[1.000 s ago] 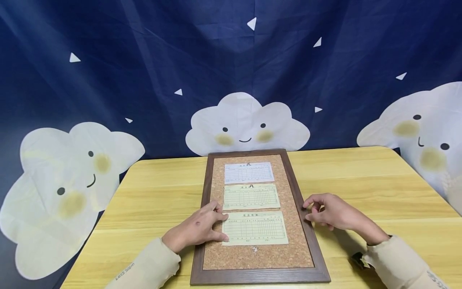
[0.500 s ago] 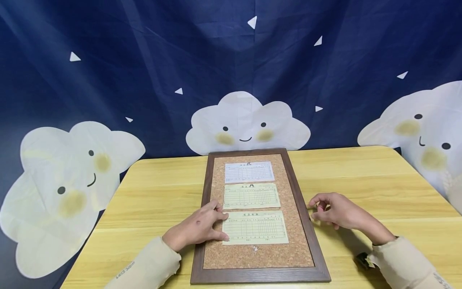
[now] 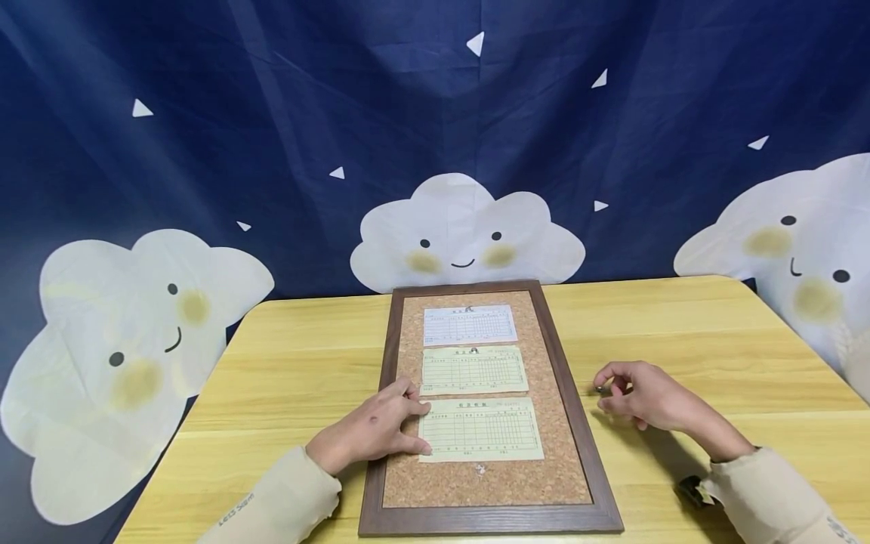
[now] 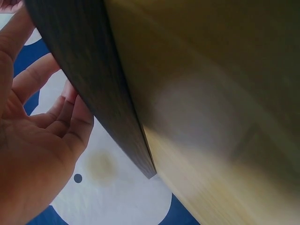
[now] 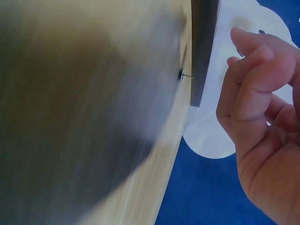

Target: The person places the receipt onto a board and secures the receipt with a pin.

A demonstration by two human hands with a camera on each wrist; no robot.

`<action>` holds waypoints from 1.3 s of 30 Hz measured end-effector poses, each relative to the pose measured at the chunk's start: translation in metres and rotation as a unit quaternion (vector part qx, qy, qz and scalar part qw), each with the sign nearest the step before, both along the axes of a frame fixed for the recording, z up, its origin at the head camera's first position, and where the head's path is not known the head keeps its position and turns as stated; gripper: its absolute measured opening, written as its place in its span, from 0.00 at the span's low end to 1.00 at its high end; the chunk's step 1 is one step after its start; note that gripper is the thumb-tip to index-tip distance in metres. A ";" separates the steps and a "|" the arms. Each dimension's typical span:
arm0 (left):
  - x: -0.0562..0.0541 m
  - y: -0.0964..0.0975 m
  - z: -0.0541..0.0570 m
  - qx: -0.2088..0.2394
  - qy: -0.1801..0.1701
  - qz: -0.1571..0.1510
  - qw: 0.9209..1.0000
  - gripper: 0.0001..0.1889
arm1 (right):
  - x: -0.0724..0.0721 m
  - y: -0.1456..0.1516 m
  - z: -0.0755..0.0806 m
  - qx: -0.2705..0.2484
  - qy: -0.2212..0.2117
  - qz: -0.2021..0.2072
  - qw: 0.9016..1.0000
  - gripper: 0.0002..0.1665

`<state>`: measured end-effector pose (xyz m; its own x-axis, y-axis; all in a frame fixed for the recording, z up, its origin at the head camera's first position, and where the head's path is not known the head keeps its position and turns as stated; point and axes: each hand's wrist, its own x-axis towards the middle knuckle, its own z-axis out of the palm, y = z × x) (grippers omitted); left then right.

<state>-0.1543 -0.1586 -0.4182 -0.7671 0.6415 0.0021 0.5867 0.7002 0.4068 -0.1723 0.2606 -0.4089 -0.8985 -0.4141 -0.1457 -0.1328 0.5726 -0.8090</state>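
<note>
My left hand (image 3: 374,423) rests over the board's left frame, its thumb and a finger touching the left edge of a pale green form slip (image 3: 481,431). That slip is the nearest one on the corkboard (image 3: 408,491). Beyond it are a second green slip (image 3: 473,372) and a whitish slip (image 3: 469,325), each with a small pin at its top. To the right of the board, my right hand (image 3: 649,397) hovers with bent fingers, thumb and index finger apart. A thumbtack (image 5: 182,74) lies on the wood by these fingertips, its point toward the frame.
The corkboard's dark wooden frame (image 3: 489,521) lies on a yellow wood table (image 3: 292,363). A small shiny spot (image 3: 479,469) is on the cork below the nearest slip. Behind hangs a dark blue curtain (image 3: 306,91) with smiling clouds.
My right hand has drawn back to the right from the board's frame, and the thumbtack shows at its fingertips. The left hand and the slips have kept their places.
</note>
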 end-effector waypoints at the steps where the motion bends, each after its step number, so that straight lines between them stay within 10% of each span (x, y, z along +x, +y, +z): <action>1: 0.000 0.000 0.000 -0.001 -0.001 0.001 1.000 0.32 | 0.000 0.000 0.000 0.002 -0.001 -0.004 1.000 0.13; 39: -0.001 0.000 0.000 0.004 0.005 -0.002 1.000 0.31 | -0.015 -0.005 -0.003 0.118 0.016 -0.041 0.992 0.03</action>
